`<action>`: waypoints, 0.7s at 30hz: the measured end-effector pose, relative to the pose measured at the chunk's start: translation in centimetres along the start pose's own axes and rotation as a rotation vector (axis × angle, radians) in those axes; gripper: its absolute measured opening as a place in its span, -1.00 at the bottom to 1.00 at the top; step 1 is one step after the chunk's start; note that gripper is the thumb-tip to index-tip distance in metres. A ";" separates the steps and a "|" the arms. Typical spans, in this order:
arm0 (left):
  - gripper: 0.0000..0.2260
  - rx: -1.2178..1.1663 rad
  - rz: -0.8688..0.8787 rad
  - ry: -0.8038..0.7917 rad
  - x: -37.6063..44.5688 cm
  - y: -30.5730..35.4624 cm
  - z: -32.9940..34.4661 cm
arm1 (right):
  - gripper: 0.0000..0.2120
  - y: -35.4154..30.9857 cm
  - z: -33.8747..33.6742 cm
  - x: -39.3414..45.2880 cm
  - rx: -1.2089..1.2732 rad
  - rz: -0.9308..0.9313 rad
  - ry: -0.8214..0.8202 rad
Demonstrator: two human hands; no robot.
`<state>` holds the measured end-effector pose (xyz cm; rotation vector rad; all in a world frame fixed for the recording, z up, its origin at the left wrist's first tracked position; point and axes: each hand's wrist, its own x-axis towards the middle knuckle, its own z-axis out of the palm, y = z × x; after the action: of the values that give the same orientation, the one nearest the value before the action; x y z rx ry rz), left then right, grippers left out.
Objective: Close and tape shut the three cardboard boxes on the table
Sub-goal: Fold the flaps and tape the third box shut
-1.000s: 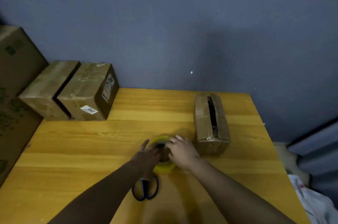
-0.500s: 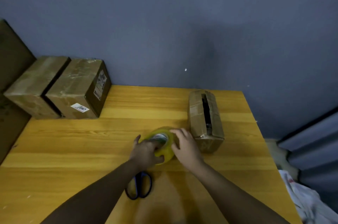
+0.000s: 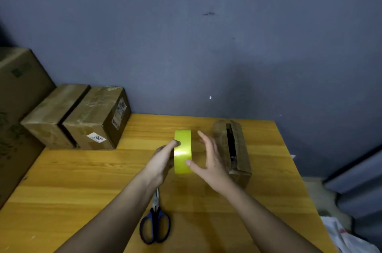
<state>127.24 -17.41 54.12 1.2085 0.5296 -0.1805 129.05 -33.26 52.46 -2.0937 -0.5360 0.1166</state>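
Tape roll [image 3: 182, 151] up on edge, gripped by left hand [image 3: 160, 162]; right hand [image 3: 210, 162] spread open just beside, thumb touching.

Large carton [image 3: 18, 95], white cloth [image 3: 343, 236]

Wall: blue-grey wall [image 3: 206, 56], matt, with a small dark smudge [image 3: 208, 13] high up and a white speck [image 3: 210, 97] lower.
Furniture: yellow wooden table [image 3: 62, 180] set against it.
Light: dim, shadow darkening the wall's right part.
Right edge: pale floor [image 3: 316, 192], white cloth [image 3: 349, 238].
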 end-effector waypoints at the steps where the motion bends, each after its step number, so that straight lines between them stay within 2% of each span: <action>1: -0.68 -0.048 -0.020 -0.002 0.1 0.2 0.3 | -0.22 0.0 -0.2 -0.1 0.035 0.001 0.021; 2: -0.70 -0.101 -0.038 -0.020 0.3 0.4 0.5 | -0.24 0.0 -0.4 -0.2 0.055 -0.002 0.035; 5: -0.61 -0.230 -0.067 -0.116 0.5 1.1 0.9 | -0.24 0.2 -0.8 -0.4 0.054 -0.022 0.040; 12: -0.65 -0.435 -0.102 -0.162 0.4 2.0 1.8 | -0.23 -0.2 -0.5 -0.1 -0.016 -0.121 0.119; 15: -0.68 -0.515 -0.082 -0.155 0.2 2.0 2.4 | -0.38 -0.4 -0.4 0.0 -0.115 -0.171 0.334; 17: -0.66 -0.621 -0.047 -0.136 0.4 1.6 2.8 | -0.53 -0.8 -0.1 -0.3 -0.040 -0.135 0.500; 19: -0.64 -0.707 -0.011 -0.088 0.7 1.2 2.9 | -0.69 -1.6 0.3 -0.5 0.063 -0.020 0.556; 21: -0.69 -0.748 0.009 -0.059 0.9 0.9 3.1 | -0.81 -2.4 0.9 -0.3 0.149 0.137 0.525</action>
<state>129.31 -19.81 55.26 0.4753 0.4770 -0.0019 127.76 -31.56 53.85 -1.9112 -0.0639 -0.3001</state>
